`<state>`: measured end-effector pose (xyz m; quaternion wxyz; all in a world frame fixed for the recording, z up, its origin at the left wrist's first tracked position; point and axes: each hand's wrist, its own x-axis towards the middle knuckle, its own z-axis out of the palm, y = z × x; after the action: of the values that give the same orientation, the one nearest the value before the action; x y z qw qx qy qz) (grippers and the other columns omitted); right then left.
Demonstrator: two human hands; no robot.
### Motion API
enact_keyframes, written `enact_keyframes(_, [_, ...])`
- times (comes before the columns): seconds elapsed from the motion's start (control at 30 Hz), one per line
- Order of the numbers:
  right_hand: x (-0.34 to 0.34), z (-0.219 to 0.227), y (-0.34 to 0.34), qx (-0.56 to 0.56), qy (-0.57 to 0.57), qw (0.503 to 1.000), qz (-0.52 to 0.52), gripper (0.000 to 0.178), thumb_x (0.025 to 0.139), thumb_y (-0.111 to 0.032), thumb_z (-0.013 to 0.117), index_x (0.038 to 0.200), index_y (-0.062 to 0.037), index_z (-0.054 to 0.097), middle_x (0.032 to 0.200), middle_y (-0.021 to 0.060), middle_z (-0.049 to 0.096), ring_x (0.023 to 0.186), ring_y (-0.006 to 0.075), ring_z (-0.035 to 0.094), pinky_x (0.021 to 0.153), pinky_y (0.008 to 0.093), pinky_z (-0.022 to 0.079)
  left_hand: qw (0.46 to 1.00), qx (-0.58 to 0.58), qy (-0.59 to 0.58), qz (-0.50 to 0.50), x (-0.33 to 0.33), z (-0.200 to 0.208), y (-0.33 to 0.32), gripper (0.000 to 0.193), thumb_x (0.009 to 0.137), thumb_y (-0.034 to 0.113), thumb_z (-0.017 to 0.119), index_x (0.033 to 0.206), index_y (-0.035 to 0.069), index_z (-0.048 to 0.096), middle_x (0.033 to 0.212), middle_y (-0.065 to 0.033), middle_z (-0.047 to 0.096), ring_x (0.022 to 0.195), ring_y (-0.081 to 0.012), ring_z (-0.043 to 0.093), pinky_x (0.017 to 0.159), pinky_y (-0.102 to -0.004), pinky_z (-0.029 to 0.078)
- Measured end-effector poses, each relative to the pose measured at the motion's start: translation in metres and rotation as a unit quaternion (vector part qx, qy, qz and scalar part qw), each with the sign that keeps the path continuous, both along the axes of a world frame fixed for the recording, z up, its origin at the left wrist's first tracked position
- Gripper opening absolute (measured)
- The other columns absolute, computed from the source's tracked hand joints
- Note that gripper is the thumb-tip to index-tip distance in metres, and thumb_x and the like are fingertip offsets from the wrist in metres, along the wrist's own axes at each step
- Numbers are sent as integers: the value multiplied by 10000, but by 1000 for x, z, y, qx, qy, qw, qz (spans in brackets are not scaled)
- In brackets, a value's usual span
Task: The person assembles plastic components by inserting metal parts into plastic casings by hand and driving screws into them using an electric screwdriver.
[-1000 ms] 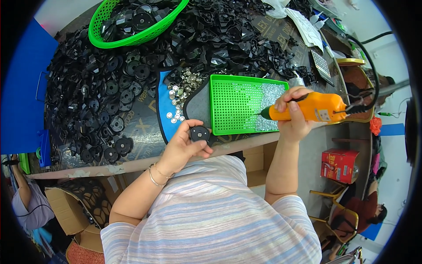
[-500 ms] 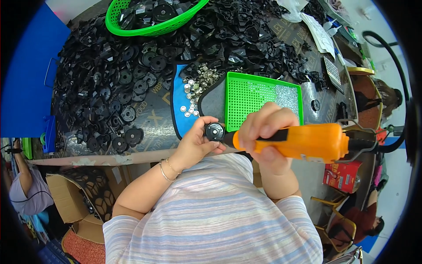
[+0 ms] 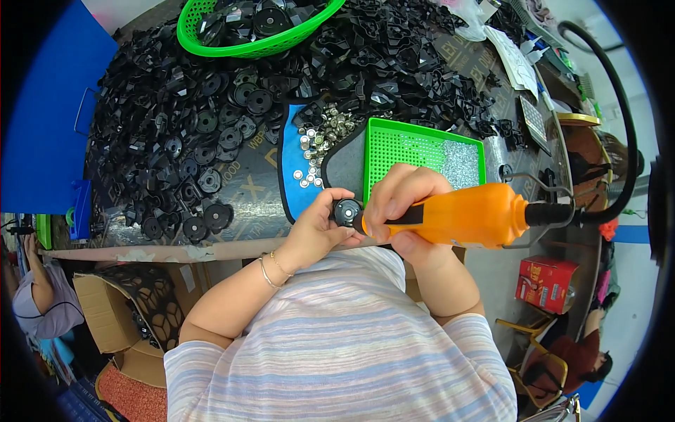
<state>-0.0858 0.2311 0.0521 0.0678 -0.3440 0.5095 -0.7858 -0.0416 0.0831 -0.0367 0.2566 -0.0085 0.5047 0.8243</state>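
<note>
Between the thumb and fingers of my left hand (image 3: 313,232) is a small round black plastic part (image 3: 347,212) with a shiny metal centre. It is held just over the table's near edge. My right hand (image 3: 406,191) is wrapped round an orange electric screwdriver (image 3: 478,216), which lies sideways with its front end at the part's right side. My fingers hide the tip, so I cannot tell whether it touches the part. Beyond my hands, small silver metal pieces (image 3: 329,133) lie on a blue-and-grey mat (image 3: 289,151). A green perforated tray (image 3: 394,151) holds many tiny silver pieces (image 3: 460,163).
Heaped black plastic parts (image 3: 211,148) cover the table's far and left side. A green basket (image 3: 260,48) of black parts stands at the back. The screwdriver's black cable (image 3: 628,130) loops at right. A cardboard box (image 3: 105,313) sits below left. Other people are at the sides.
The screwdriver and my right hand have moved a little left, closer to the round part. My left hand still grips that part. The whole view has shifted slightly.
</note>
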Motion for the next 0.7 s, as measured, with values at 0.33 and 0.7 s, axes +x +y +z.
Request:
enact_keyframes(0.33, [-12, 26, 31, -202, -4, 979, 40, 284, 723, -166, 668, 887, -41, 473, 816, 95, 492, 565, 170, 509, 513, 300, 449, 958, -169, 207, 104, -23, 48, -24, 475, 764, -112, 514, 1183, 48, 357, 1137, -81, 480, 798, -174, 609, 628, -269, 538])
enact_keyframes(0.7, [-2, 4, 53, -177, 0, 982, -58, 288, 761, -169, 622, 927, -36, 427, 828, 87, 437, 588, 137, 469, 524, 272, 415, 568, -729, 381, 35, -51, 132, -158, 494, 569, 278, 789, 927, 82, 511, 1394, -208, 261, 1323, -395, 138, 1046, -530, 146])
